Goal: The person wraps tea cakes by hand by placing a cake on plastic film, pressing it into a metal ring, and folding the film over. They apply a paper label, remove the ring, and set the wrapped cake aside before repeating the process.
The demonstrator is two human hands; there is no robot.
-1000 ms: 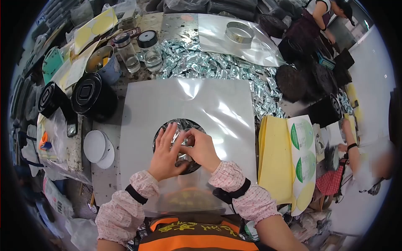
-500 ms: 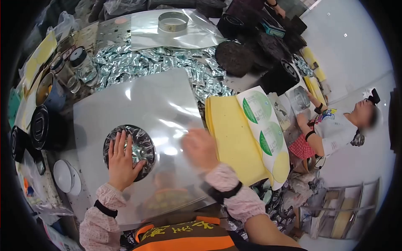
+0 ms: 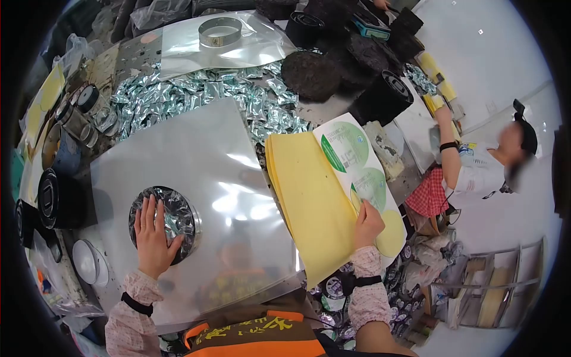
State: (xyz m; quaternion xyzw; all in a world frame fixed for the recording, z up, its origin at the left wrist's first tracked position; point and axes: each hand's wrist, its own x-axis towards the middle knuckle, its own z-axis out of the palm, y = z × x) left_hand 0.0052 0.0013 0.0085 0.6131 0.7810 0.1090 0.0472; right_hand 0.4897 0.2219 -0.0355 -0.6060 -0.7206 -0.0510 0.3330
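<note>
My left hand [image 3: 153, 241] lies flat, fingers stretched, on a dark round cake [image 3: 183, 208] covered in crinkled clear film. Silvery foil shows beside the thumb. A shiny metal rim stands around the cake's right side, on a large clear plastic sheet [image 3: 178, 143]. Over to the right, my right hand [image 3: 369, 226] pinches at a round green-and-white sticker on a label sheet [image 3: 340, 140]. The sticker's edge by the fingertips looks lifted, but the fingers partly hide it. Yellow paper [image 3: 306, 199] lies in a stack beside and beneath the label sheet.
Many foil packets [image 3: 196, 89] are heaped behind the plastic sheet. A metal ring [image 3: 220, 33] sits at the back. Dark round cakes [image 3: 309, 75] and a black canister [image 3: 386, 98] stand back right. Glass jars [image 3: 74, 122] line the left. A co-worker [image 3: 476, 157] is at the right.
My right hand has moved right, off the plastic sheet and onto the label sheet, and its fingers have closed. My left hand stays on the cake. The view has shifted slightly.
</note>
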